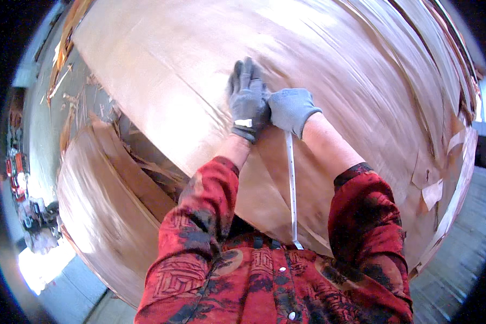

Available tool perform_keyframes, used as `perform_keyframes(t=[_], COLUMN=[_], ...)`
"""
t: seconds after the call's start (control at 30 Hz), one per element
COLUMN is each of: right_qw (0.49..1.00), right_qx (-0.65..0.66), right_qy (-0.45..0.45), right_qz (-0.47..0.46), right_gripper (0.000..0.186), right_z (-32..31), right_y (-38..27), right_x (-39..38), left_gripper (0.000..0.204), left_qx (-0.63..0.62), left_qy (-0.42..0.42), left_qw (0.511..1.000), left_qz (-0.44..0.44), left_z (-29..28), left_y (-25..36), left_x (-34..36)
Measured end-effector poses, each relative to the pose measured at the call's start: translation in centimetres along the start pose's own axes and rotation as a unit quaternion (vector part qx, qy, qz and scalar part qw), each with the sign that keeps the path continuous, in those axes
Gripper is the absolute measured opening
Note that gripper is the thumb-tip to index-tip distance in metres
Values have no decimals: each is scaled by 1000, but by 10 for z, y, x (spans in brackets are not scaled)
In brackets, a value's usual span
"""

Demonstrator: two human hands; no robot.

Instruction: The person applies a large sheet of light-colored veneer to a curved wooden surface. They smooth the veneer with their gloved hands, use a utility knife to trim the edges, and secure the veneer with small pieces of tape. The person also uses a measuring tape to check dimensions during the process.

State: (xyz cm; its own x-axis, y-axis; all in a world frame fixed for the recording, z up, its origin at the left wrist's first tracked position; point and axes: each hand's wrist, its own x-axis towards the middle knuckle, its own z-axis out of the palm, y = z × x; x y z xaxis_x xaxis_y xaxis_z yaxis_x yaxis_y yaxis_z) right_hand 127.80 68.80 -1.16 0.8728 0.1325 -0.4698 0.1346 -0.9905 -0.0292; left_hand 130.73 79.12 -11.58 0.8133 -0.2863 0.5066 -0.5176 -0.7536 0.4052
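A broad sheet of light brown wood veneer [200, 65] lies in front of me. My left hand [248, 100], in a dark grey glove, rests on it with the fingers stretched out and nothing visibly held. Right beside it, touching or nearly so, my right hand [292, 110] in a lighter grey glove is closed. From under that hand a narrow white tape [292, 186], marked with a row of small dots, runs down to my waist. The right fingertips are hidden, but the tape leads into the grip. A long seam or edge crosses the veneer to the left.
More veneer sheets [100, 178] are piled at the left, with torn scraps [151, 162] in the gap between. Wrinkled layers rise at the far right, where a small torn piece [432, 193] hangs. Red and grey equipment [32, 210] stands at the left rim. Floor [453, 275] shows lower right.
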Motion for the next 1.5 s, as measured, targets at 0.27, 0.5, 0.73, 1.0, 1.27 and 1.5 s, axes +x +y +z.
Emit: perform_keyframes(t=[0.27, 0.5, 0.73, 1.0, 1.27, 1.5], right_qw=[969, 710, 446, 514, 395, 519], right_qx=[207, 616, 406, 650, 783, 700], right_qy=[132, 298, 668, 376, 333, 249], right_qz=[-5, -168, 436, 414, 347, 422], right_gripper=[13, 20, 29, 18, 30, 35], right_z=[17, 90, 170, 146, 180, 178], right_y=[-25, 48, 71, 38, 70, 86], right_x=[-53, -236, -560, -397, -273, -258], left_gripper=[60, 57, 66, 90, 81, 72], left_qx=[196, 179, -108, -247, -193, -313], left_qy=[-59, -84, 31, -230, -261, -174], left_qw=[978, 979, 985, 866, 853, 842], left_qz=[30, 58, 133, 369, 408, 403], left_z=[5, 0, -4, -14, -2, -6], left_y=[-12, -15, 21, 198, 195, 210], left_x=[1, 1, -12, -103, -112, -113])
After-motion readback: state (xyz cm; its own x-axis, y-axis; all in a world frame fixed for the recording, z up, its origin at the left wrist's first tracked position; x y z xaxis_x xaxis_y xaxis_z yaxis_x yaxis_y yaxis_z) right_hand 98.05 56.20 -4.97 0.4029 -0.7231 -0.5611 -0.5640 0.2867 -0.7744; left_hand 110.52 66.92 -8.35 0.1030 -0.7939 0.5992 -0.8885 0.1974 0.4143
